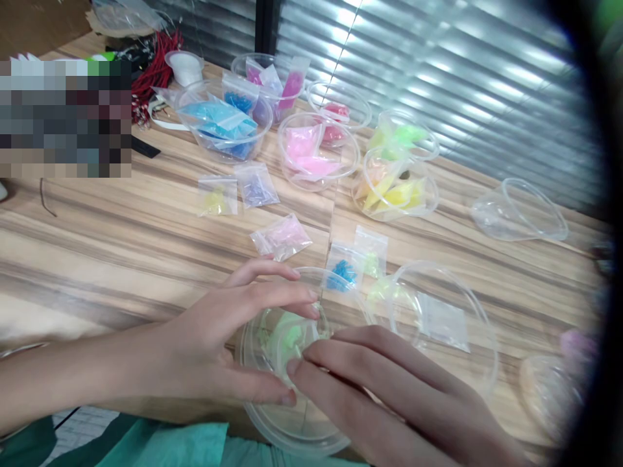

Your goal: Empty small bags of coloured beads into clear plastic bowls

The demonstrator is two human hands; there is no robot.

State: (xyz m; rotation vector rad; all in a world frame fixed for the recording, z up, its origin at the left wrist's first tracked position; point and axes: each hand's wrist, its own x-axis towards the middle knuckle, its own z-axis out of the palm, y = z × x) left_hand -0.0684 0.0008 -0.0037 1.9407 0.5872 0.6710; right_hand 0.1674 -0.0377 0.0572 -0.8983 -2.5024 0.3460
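In front of me a large round clear plastic container stands at the table's near edge. Inside its outline shows a clear bag with light green contents. My left hand arches over the container from the left, thumb and fingers apart, around the green bag. From the right, my right hand reaches over the rim. Its fingertips are pinched together at the edge of that bag, and part of the grip is hidden. Just beyond lie a zip bag of blue beads and a zip bag of yellow-green beads.
Behind are clear tubs with blue bags, pink bags and yellow bags. Small bags with pink, yellow and violet contents lie mid-table. A clear tub rests on its side at right.
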